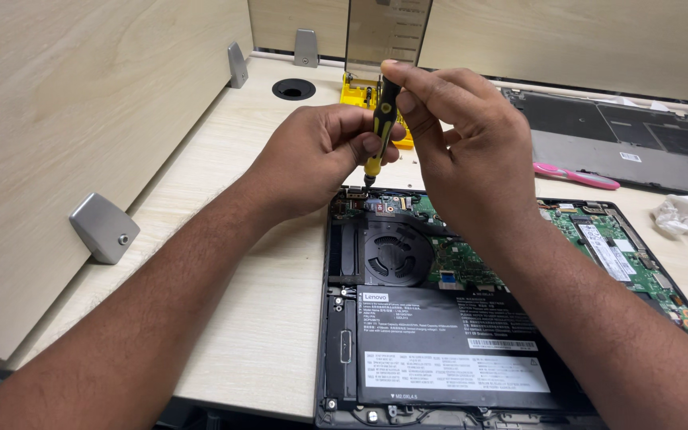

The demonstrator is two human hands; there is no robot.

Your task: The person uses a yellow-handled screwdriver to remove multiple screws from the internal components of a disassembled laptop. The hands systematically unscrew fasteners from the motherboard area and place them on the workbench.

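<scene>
An opened laptop (344, 350) lies bottom-up on the desk, showing a black battery (447, 350), a round fan (396, 255) and a green circuit board (615, 247). A yellow-and-black screwdriver (384, 127) stands nearly upright with its tip at the laptop's far left corner. My left hand (316, 159) grips the lower part of its handle. My right hand (455, 135) pinches the top of the handle with its fingertips.
A yellow bit case (356, 91) with a clear raised lid stands behind the hands. The laptop's grey bottom cover (623, 143) lies at the far right, with a pink tool (575, 175) before it and crumpled paper (682, 213). Wooden partitions wall the desk.
</scene>
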